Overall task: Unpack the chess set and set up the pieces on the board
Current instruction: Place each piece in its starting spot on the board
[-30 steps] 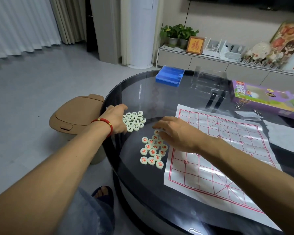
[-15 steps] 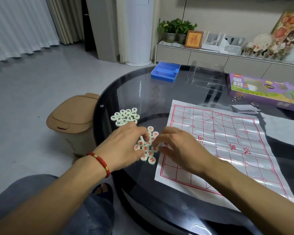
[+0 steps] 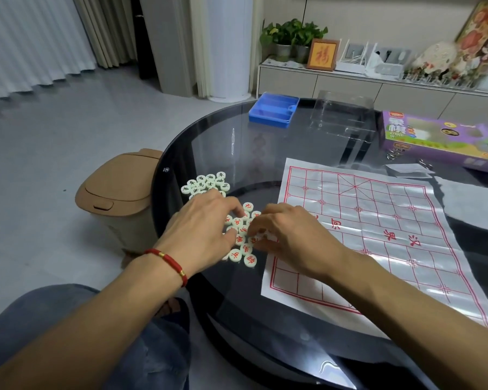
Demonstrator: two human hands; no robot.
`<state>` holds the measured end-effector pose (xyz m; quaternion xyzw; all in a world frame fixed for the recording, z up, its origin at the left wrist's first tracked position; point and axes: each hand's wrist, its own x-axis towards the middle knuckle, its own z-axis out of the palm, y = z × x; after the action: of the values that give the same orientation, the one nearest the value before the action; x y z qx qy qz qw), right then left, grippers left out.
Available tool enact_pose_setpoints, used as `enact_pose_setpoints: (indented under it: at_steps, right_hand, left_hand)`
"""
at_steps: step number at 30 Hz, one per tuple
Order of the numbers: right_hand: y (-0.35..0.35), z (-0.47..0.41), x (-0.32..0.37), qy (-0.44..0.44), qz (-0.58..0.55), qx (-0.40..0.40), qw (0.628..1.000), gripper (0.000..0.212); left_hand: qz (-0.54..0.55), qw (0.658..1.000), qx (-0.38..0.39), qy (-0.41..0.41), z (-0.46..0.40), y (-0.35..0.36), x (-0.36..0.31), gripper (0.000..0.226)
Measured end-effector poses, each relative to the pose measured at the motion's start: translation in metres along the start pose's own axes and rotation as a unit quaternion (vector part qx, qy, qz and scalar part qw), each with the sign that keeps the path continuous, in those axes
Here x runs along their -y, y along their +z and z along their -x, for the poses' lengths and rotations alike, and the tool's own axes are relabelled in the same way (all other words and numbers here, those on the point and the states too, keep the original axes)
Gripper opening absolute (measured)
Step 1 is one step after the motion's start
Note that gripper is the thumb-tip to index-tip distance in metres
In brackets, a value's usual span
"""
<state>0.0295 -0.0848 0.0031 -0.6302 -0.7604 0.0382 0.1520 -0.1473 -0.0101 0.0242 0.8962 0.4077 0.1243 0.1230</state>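
A white paper chess board (image 3: 378,235) with a red grid lies flat on the round dark glass table (image 3: 237,153). Left of it sits a cluster of pale round pieces with red characters (image 3: 244,246). A second cluster with black characters (image 3: 207,182) lies further back. My left hand (image 3: 206,232), with a red bracelet at the wrist, rests on the red pieces, fingers curled among them. My right hand (image 3: 290,237) touches the same cluster from the board side, fingertips pinching at pieces by the board's left edge. No piece stands on the board.
A blue plastic tray (image 3: 273,109), a clear plastic lid (image 3: 341,116) and the purple game box (image 3: 434,139) stand at the table's far side. A small white leaflet (image 3: 409,168) lies near the box. A tan lidded bin (image 3: 116,198) stands on the floor left of the table.
My left hand left the black-character cluster and came down to the red-character cluster. Both hands now work among the red pieces. The view dipped and moved closer.
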Motion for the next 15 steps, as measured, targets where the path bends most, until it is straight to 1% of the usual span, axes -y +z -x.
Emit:
enact_pose_setpoints:
  at_steps: [4,7,10,11,13,15]
  right_hand:
    - [-0.003,-0.006,-0.002,0.031,-0.039,0.033,0.998,0.029]
    - [-0.004,-0.008,-0.002,0.031,-0.033,0.043,0.998,0.029]
    - [-0.010,-0.010,-0.002,0.021,-0.029,0.024,0.999,0.024]
    - [-0.016,-0.011,-0.008,0.029,-0.035,0.012,0.999,0.022]
    - [-0.032,-0.012,-0.032,0.084,-0.053,-0.026,0.995,0.019]
    - [-0.047,-0.004,-0.072,0.184,-0.053,-0.069,0.979,0.020]
  left_hand:
    - [0.005,1.000,-0.003,-0.008,0.000,-0.001,0.001,0.033]
    - [0.008,1.000,-0.010,-0.009,-0.001,0.000,0.001,0.033]
    - [0.010,1.000,-0.020,-0.013,-0.002,-0.001,0.000,0.033]
    - [0.009,0.999,-0.027,-0.014,-0.002,-0.001,0.000,0.033]
    - [0.004,0.999,-0.039,-0.017,-0.003,-0.002,0.000,0.034]
    - [-0.001,0.999,-0.041,-0.021,-0.004,-0.002,0.000,0.037]
